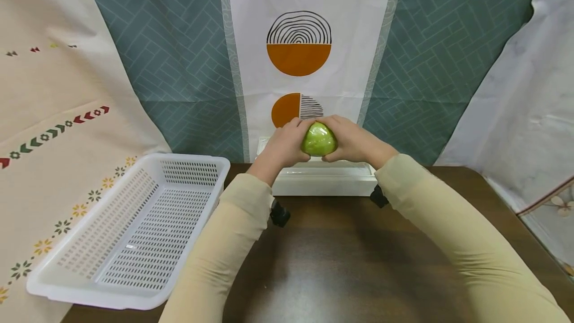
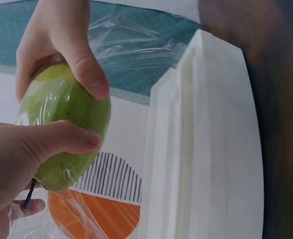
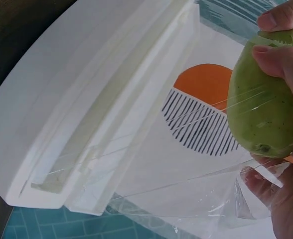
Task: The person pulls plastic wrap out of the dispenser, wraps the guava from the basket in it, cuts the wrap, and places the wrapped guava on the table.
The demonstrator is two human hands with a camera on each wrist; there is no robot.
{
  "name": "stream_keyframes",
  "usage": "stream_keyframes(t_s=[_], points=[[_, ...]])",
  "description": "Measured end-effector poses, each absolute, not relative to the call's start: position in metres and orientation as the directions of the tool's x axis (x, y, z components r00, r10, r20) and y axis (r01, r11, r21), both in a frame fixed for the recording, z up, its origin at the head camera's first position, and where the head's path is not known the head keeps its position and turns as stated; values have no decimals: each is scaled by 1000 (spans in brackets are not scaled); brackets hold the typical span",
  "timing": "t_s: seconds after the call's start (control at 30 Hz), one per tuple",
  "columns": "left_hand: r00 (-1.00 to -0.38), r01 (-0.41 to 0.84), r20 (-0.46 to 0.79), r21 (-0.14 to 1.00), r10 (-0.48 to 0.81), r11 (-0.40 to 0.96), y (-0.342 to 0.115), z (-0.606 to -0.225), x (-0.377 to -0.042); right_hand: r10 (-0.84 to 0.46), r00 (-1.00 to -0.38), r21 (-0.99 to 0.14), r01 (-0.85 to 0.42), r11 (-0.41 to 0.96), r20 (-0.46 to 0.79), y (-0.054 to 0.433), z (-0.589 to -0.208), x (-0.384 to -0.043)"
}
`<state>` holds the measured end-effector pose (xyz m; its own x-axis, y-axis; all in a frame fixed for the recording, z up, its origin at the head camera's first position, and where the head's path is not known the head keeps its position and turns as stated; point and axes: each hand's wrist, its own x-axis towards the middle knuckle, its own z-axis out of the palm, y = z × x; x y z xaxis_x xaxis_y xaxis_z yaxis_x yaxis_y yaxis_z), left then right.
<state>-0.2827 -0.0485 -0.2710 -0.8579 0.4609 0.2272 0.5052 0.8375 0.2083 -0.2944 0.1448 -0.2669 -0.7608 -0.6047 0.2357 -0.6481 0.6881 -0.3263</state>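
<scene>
Both hands hold a green pear [image 1: 319, 139] wrapped in clear cling film, lifted above a white cling film dispenser [image 1: 323, 185]. My left hand [image 1: 287, 146] grips its left end, and its thumb lies across the fruit in the left wrist view. A dark stem [image 2: 29, 193] pokes out near those fingers. From the other side, my right hand [image 1: 354, 141] grips the pear, its thumb pressing on the skin. Loose film [image 3: 211, 191] hangs around the fruit in the right wrist view. The dispenser's long slot faces the hands in both wrist views.
A white perforated plastic basket [image 1: 154, 238] stands at the left on the dark wooden table [image 1: 323, 263]. A patterned curtain [image 1: 188, 64] hangs behind the dispenser, and pale cloths hang at both sides.
</scene>
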Motion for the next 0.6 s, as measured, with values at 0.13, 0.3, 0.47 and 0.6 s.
stream_keyframes(t_s=[0.13, 0.3, 0.47, 0.6], points=[[-859, 505, 219, 222, 462, 834, -47, -265, -278, -608, -757, -326, -653, 684, 241, 147, -263, -291], [-859, 507, 212, 238, 465, 828, -47, -257, -272, -617, -746, -316, -666, 676, 252, 149, -257, -286], [-854, 516, 222, 249, 470, 820, -48, -249, -267, -628, -728, -295, -685, 666, 273, 149, -251, -282], [-852, 520, 225, 251, 473, 817, -49, -243, -263, -634, -722, -285, -692, 663, 277, 150, -245, -280]])
